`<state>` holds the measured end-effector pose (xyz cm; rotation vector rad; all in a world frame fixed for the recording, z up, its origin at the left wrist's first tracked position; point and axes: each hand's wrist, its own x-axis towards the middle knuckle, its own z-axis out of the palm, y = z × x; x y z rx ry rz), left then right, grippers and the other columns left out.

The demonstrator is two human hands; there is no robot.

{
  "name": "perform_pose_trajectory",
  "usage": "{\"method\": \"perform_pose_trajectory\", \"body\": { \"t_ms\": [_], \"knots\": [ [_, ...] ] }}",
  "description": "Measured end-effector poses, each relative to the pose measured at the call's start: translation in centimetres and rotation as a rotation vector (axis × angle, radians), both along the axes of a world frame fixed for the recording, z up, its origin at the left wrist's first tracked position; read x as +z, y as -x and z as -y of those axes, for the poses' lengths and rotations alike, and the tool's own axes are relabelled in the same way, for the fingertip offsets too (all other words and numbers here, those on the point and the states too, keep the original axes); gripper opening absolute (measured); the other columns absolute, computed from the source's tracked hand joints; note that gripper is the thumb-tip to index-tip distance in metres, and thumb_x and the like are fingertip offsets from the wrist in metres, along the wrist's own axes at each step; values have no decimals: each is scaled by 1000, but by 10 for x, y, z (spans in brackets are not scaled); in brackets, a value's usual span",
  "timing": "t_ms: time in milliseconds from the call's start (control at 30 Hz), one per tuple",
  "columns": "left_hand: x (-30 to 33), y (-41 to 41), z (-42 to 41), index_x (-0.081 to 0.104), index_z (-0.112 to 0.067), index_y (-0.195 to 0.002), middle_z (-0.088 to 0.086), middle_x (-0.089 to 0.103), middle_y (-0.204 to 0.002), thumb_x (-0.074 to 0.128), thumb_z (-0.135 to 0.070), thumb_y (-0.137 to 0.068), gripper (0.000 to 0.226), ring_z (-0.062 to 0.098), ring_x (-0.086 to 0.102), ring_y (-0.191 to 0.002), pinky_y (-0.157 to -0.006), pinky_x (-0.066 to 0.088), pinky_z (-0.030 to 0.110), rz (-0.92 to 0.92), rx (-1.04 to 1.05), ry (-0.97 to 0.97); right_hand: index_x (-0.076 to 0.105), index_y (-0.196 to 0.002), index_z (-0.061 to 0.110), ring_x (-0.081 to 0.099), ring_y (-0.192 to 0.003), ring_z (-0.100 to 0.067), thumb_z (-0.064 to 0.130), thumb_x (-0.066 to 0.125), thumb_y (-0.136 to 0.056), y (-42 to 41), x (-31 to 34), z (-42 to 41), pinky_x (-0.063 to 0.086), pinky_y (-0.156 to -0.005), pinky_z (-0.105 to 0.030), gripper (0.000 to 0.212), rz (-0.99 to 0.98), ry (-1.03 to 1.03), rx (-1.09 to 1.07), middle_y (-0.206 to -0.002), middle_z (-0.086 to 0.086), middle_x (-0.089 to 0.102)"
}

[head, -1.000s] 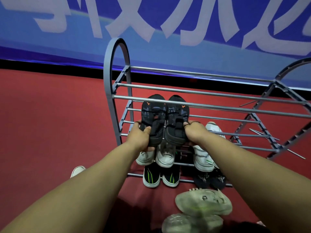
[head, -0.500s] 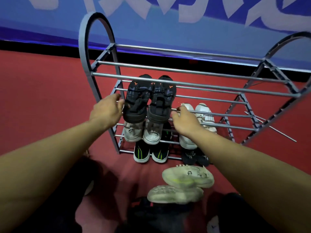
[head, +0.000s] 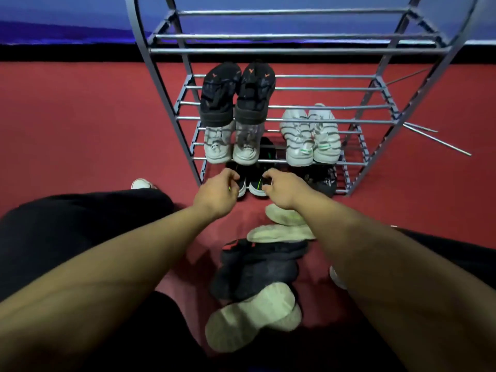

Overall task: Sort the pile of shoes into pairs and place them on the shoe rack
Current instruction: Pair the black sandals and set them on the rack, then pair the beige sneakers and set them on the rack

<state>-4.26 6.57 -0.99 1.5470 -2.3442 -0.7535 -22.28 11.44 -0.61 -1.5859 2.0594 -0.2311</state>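
A grey metal shoe rack (head: 295, 51) stands on the red floor. A pair of black sandals (head: 237, 95) rests on its second tier at the left. Below them sits a white sneaker pair (head: 230, 146), and a white striped pair (head: 310, 135) is to the right. The bottom tier holds black shoes with green stripes (head: 257, 183) and a dark pair (head: 323, 181). My left hand (head: 217, 191) and right hand (head: 281, 189) hover empty, fingers loosely curled, in front of the green-striped shoes. On the floor nearer me lie pale cream shoes (head: 280, 232), dark shoes (head: 257, 267) and a cream shoe sole-up (head: 252, 315).
Loose metal rods (head: 434, 139) lie on the floor right of the rack. My black trouser legs (head: 67, 229) fill the lower left and right. A white shoe toe (head: 142, 183) pokes out at the left. A blue banner wall runs behind the rack.
Both hands let go of the black sandals, which now rest on the rack. The hands dropped to the bottom tier, and my view tilted down onto the floor pile.
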Motion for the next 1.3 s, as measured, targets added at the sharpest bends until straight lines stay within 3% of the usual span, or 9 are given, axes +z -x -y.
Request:
{"method": "perform_pose_trajectory", "body": {
  "t_ms": [167, 400, 533, 700, 767, 833, 967, 1100, 1300],
  "knots": [
    [-63, -14, -35, 49, -9, -118, 5, 63, -117, 58, -17, -88, 33, 29, 59, -110, -93, 42, 33, 30, 26, -294, 56, -129, 20, 63, -107, -27, 30, 54, -93, -33, -60, -63, 45, -90, -29, 37, 177, -64, -171, -115, -9, 69],
    [-117, -45, -59, 59, -9, -106, 13, 67, -103, 64, -11, -84, 23, 32, 63, -98, -85, 47, 33, 267, -248, -447, 54, -128, 5, 58, -117, -29, 30, 67, -88, -33, -127, -146, 45, -92, -30, 49, 198, -506, -224, -121, -10, 62],
    [-124, -33, -63, 60, -16, -102, 1, 59, -90, 63, -10, -84, 20, 22, 58, -85, -78, 43, 24, 267, -316, -459, 50, -135, 9, 55, -98, -20, 32, 68, -88, -37, -136, -150, 45, -60, -24, 56, 227, -667, -225, -125, -7, 58],
    [-117, -19, -68, 56, -27, -101, 1, 66, -103, 48, -8, -81, 29, 26, 62, -97, -92, 47, 31, 243, -328, -450, 58, -131, 11, 59, -116, -25, 41, 72, -77, -49, -159, -142, 50, -98, -34, 63, 201, -660, -205, -132, -8, 60],
    [-117, -21, -71, 57, -25, -106, 2, 66, -109, 45, -5, -79, 35, 26, 61, -101, -95, 47, 33, 257, -313, -484, 52, -136, 9, 53, -124, -28, 40, 68, -81, -57, -156, -141, 49, -98, -36, 65, 193, -689, -164, -139, -10, 52],
    [-120, -24, -73, 56, -21, -117, 3, 64, -117, 46, -5, -80, 41, 25, 60, -106, -94, 47, 32, 347, -361, -500, 54, -131, 4, 56, -113, -27, 32, 68, -83, -62, -153, -142, 52, -79, -34, 58, 246, -712, -185, -131, -12, 55],
    [-130, -31, -72, 48, -20, -132, 6, 60, -127, 47, -9, -88, 46, 27, 58, -112, -91, 43, 29, 461, -399, -530, 64, -94, 14, 55, -81, -18, 33, 78, -72, -62, -141, -131, 43, -65, -30, 32, 441, -532, -275, -89, -3, 56],
    [-109, -27, -66, 53, -19, -126, 11, 61, -126, 39, -27, -98, 32, 32, 57, -114, -94, 44, 36, 211, -193, -354, 60, -68, 14, 46, -62, -15, 32, 81, -62, -58, -113, -102, 36, -59, -29, 28, 695, -247, -466, -66, -2, 49],
    [-51, -25, -35, 58, -20, -107, 9, 57, -119, 40, -49, -92, 37, 34, 48, -114, -96, 37, 44, -10, 418, 50, 72, -89, 16, 68, -76, -17, 20, 75, -75, -28, -49, -60, 56, -72, -32, 15, 986, 223, -704, -81, -2, 72]
  ]
}}
